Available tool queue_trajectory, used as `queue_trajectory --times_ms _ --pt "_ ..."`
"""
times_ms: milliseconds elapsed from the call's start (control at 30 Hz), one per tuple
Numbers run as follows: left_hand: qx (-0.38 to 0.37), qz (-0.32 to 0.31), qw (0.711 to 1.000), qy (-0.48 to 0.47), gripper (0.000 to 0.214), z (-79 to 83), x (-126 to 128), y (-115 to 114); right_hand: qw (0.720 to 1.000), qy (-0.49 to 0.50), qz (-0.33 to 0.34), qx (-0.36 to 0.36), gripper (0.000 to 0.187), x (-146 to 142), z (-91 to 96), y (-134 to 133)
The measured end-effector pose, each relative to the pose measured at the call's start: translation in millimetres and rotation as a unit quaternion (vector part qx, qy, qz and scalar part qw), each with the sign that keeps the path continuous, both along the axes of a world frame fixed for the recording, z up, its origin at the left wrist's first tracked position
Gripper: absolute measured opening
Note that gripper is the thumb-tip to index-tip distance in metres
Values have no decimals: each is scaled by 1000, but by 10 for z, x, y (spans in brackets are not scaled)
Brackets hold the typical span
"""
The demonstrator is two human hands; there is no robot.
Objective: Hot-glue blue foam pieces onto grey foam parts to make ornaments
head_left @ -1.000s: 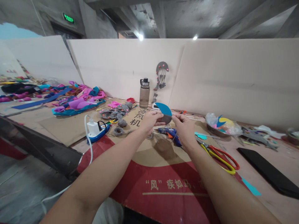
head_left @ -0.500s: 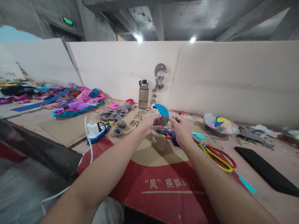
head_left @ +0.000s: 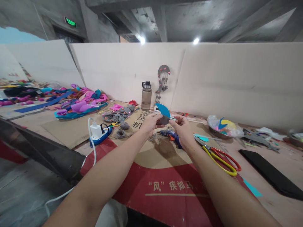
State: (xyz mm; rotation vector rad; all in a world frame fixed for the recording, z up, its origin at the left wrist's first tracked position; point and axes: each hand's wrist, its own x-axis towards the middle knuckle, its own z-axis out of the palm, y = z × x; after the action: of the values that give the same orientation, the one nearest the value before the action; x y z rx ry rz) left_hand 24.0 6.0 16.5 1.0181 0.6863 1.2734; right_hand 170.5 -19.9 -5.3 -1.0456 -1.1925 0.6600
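Above the middle of the cardboard, a curved blue felt piece lies against a grey felt piece. My left hand is closed on both from the left, thumb on top. My right hand pinches the right-hand edge of the grey felt between thumb and fingertips. Below the hands, a blue glue gun rests on the cardboard, partly hidden by my right hand. Long scissors with one red and one yellow handle lie beside my right forearm.
A drink bottle stands near the white panel, where a grey moon hanging is fixed. At left are a power strip and coloured felt scraps. A black phone and a bowl are at right.
The felt pieces have tilted slightly, with less of the grey one showing. My right fingers have shifted a little along its edge. The whole view has moved slightly.
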Motion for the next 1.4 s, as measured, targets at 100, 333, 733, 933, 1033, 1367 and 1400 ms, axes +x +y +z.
queue_trajectory --times_ms 100,333,733,933,1033,1367,1400 --pt "7 -10 1000 3 9 -6 11 1 1000 -1 8 16 52 -11 28 -26" --pt "20 -50 998 12 7 -15 16 10 998 19 51 31 53 -26 96 -81" --pt "0 -66 997 38 5 18 -43 32 991 37 107 -64 71 31 92 -23" --pt "-7 72 997 13 9 8 -88 95 997 -49 -20 -55 42 -11 -62 32" --pt "-6 88 996 -18 8 17 -111 109 996 -64 -10 -57 31 -34 -86 13" --pt "10 90 988 -122 5 -8 -190 212 975 -145 131 -101 20 -291 -223 -155" --pt "10 96 987 -130 4 0 -200 221 970 -188 132 -78 19 -307 -220 -176"
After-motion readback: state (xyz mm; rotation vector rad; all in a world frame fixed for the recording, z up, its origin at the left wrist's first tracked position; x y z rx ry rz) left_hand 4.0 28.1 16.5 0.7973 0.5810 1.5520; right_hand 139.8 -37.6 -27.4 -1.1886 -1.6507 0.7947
